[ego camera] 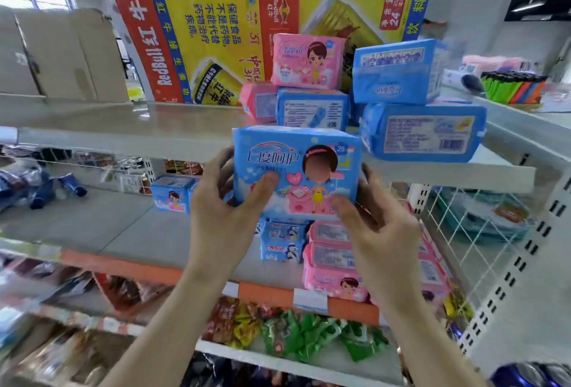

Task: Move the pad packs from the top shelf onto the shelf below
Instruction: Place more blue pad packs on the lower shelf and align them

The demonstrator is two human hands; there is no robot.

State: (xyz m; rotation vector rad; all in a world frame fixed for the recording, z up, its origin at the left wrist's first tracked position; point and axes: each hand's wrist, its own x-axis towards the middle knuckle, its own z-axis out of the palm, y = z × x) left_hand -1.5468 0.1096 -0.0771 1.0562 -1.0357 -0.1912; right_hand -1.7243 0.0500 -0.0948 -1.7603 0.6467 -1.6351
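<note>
Both hands are on one blue pad pack [296,170] here. It's held upright in the air just in front of the front edge of the top shelf [92,120], printed face toward the camera. The left hand [222,210] grips its left end, thumb on the front face and fingers curled round the back, and the right hand [380,223] does the same on the right end. Behind it, toward the top shelf's right end, there's a pile: a pink pack [309,60] sitting on a blue one, plus two bigger blue packs [423,133] stacked at the front right corner. Red Bull cartons [197,40] stand along the back edge. On the shelf below [108,226], near its front right, a blue stack [282,241] and a pink stack [333,263] sit side by side, and a lone blue pack [173,193] sits further back toward the middle.
</note>
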